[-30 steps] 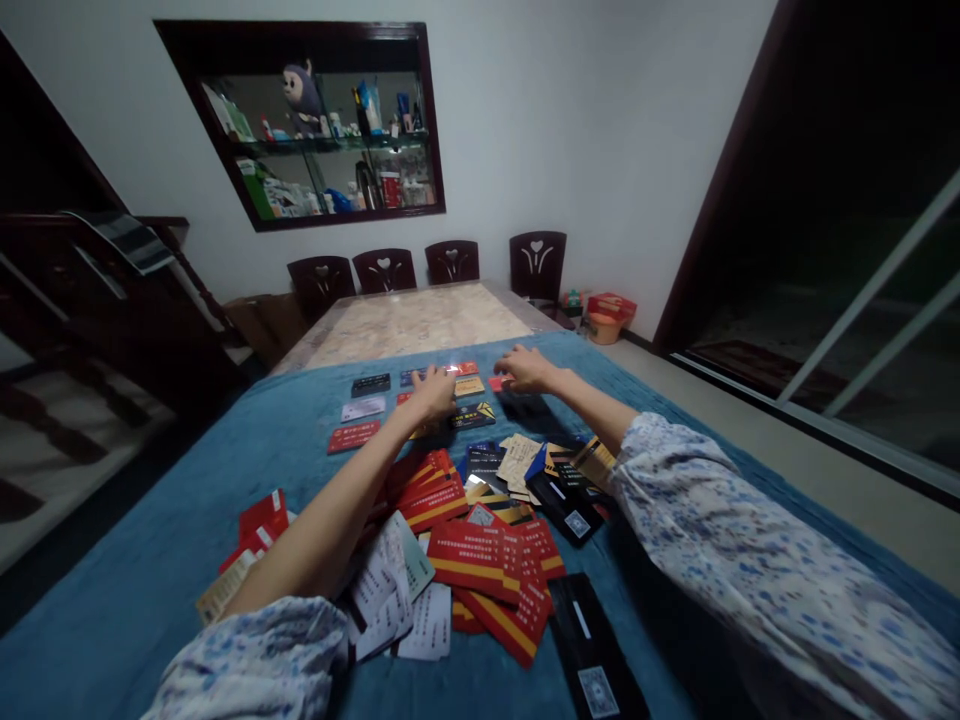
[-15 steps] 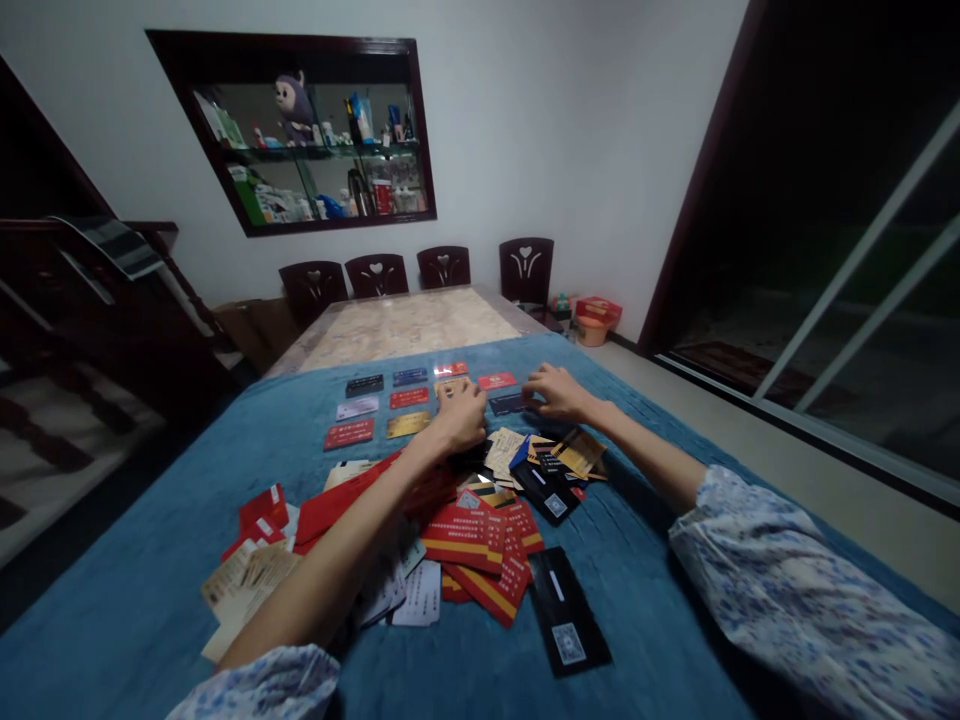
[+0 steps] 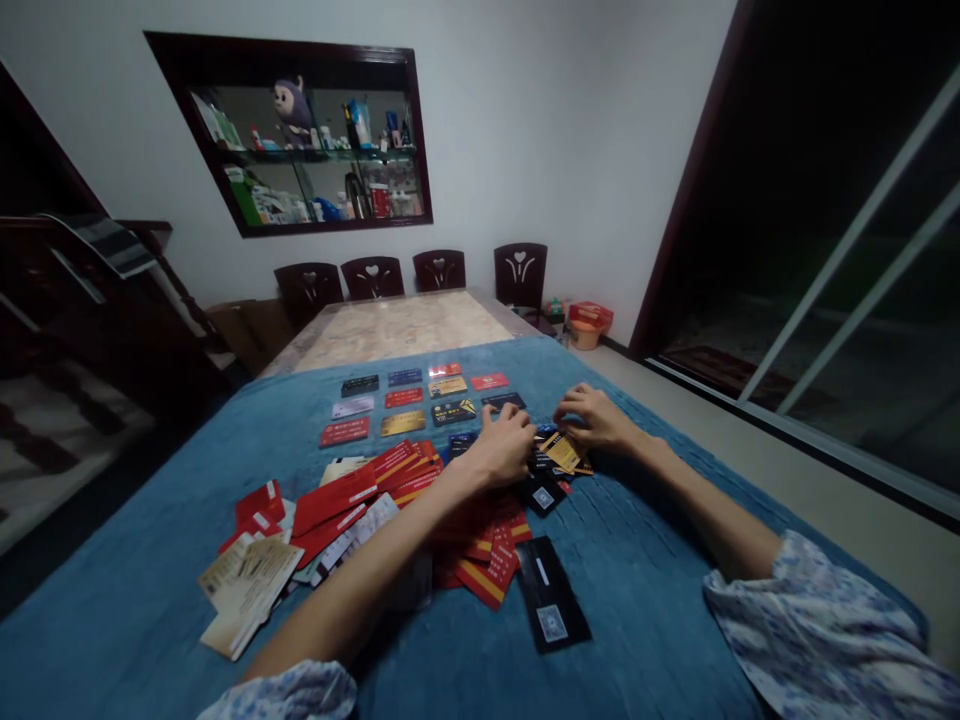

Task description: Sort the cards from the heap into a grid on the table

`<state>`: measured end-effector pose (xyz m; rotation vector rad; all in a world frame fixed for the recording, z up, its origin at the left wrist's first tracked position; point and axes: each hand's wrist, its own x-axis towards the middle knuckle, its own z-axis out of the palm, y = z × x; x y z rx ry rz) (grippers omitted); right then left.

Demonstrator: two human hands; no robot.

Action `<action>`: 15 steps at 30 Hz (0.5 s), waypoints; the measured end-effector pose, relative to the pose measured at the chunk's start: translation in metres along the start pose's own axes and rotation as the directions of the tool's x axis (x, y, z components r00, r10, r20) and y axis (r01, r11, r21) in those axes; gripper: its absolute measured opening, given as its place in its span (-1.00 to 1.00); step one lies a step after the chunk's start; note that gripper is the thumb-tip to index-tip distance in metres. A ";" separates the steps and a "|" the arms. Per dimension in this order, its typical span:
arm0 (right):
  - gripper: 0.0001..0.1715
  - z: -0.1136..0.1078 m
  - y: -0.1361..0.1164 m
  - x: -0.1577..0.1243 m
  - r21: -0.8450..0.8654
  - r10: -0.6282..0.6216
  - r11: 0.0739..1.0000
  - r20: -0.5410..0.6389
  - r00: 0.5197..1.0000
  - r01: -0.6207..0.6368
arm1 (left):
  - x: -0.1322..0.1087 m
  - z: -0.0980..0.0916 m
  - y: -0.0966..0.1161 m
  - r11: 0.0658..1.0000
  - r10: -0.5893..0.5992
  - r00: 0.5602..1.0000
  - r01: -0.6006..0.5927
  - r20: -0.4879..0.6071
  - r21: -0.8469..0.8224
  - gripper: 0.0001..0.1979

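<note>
My left hand [image 3: 507,440] is over the right part of a card pile, its bent fingers apart and close to a dark card [image 3: 502,401]. What lies under its palm is hidden. Just to the right, my right hand [image 3: 596,416] is half curled, thumb and fingers apart, at the edge of a gold card [image 3: 561,452] lying on black cards [image 3: 543,494]. Beyond the hands, single cards lie in rough rows, among them a black VIP card [image 3: 453,411], a gold card [image 3: 403,423] and a red card [image 3: 489,382].
Red cards and envelopes [image 3: 334,500] overlap at the centre left, with beige paper slips [image 3: 251,585] beside them. A black card with a QR code [image 3: 553,595] lies nearest me. Blue cloth [image 3: 645,610] covers this end of the table; chairs [image 3: 520,275] stand at the far end.
My left hand has moved right and nearer, from the rows to the pile, uncovering the VIP card. My right hand has moved from the dark card to the gold card, which has shifted left.
</note>
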<state>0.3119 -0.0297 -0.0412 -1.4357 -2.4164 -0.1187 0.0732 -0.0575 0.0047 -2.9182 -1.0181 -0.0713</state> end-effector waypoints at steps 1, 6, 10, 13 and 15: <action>-0.78 0.000 0.001 -0.004 0.018 -0.004 1.000 -0.007 1.000 0.004 | 0.000 0.001 0.003 1.000 0.016 1.000 -0.016 -0.006 -0.005 -0.70; -0.73 -0.004 0.003 -0.017 0.050 -0.010 0.999 0.021 1.000 0.009 | 0.002 0.009 0.012 0.997 0.078 0.996 -0.078 -0.031 -0.001 -0.68; -0.67 -0.009 0.000 -0.021 0.048 -0.004 0.999 0.058 0.998 0.001 | 0.003 0.015 0.013 0.993 0.117 0.993 -0.117 -0.025 0.022 -0.67; -0.64 -0.010 -0.002 -0.023 0.068 -0.007 0.998 0.083 0.997 0.002 | 0.001 0.016 0.014 0.992 0.128 0.991 -0.127 -0.025 0.020 -0.68; -0.62 -0.009 -0.004 -0.025 0.096 -0.025 0.995 0.100 0.995 0.015 | -0.001 0.015 0.014 0.992 0.129 0.991 -0.128 -0.032 0.007 -0.68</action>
